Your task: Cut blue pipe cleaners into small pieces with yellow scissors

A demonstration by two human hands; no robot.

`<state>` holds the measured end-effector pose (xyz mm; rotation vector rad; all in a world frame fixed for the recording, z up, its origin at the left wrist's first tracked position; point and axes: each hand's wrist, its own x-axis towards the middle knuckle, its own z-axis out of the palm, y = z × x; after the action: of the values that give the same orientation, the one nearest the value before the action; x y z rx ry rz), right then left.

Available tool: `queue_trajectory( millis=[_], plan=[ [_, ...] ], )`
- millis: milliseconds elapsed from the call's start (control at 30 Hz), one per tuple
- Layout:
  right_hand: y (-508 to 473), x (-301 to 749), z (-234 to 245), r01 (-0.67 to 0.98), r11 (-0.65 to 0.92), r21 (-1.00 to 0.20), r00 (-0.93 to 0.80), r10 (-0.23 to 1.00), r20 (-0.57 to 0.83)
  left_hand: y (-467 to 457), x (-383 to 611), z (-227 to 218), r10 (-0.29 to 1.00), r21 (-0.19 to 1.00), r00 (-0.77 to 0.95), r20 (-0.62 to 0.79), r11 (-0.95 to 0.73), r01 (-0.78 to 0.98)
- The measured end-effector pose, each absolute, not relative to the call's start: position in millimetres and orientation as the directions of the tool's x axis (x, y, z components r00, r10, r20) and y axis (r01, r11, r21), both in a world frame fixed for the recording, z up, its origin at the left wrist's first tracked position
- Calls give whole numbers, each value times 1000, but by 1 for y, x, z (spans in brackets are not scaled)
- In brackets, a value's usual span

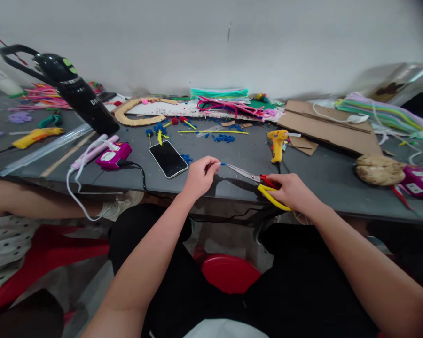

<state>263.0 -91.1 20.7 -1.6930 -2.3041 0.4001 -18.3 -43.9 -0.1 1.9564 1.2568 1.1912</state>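
left hand (pixel 201 175) pinching a small blue piece (pixel 223 164) between thumb and fingers, one end poking out. right hand (pixel 293 191) wrapped around handles of scissors (pixel 245 173), red and yellow, blades pointing at the blue piece; too small to tell if tips touch it. both hands at front edge of gray table (pixel 320 174). phone (pixel 168 159) left of left hand, blue bits (pixel 224 138) behind, yellow glue gun (pixel 277 146) beyond scissors, near cardboard (pixel 324 123).
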Motion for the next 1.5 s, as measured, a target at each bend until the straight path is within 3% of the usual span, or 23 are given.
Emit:
queue_trajectory(
  millis=[767, 1500],
  plan=[
    [-95, 260, 24, 882, 276, -381, -281, 959, 44, -44, -19, 2, 894, 775, 192, 406, -448, 447],
    [-92, 263, 28, 888, 288, -360, -318, 948, -26, -43, -19, 3, 816, 647, 286, 502, -574, 501]
  ],
)
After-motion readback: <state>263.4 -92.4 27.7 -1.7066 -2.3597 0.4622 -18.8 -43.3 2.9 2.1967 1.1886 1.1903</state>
